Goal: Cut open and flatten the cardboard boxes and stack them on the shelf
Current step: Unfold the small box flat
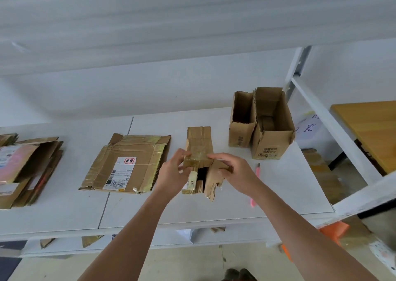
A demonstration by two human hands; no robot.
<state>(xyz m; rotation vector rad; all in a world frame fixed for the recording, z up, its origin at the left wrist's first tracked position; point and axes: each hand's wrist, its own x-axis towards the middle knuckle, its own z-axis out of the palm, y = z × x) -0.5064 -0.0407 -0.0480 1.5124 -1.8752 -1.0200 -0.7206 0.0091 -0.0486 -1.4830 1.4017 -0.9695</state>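
The small box (200, 162) is sitting near the middle of the shelf (278, 195), both hands working it. The left hand (174, 173) is gripping its taped left side to steady it, while the right hand (232, 171) is pulling a torn flap rightward, likely to open it flat. The pink cutter (257, 171) is lying just right, within reach.

Storeroom or packing area: white metal shelf (214, 207) with slotted grey upright (299, 66), flattened brown taped cardboard boxes (126, 162), open brown cartons (272, 126), bare white wall (150, 92), cardboard scraps below.
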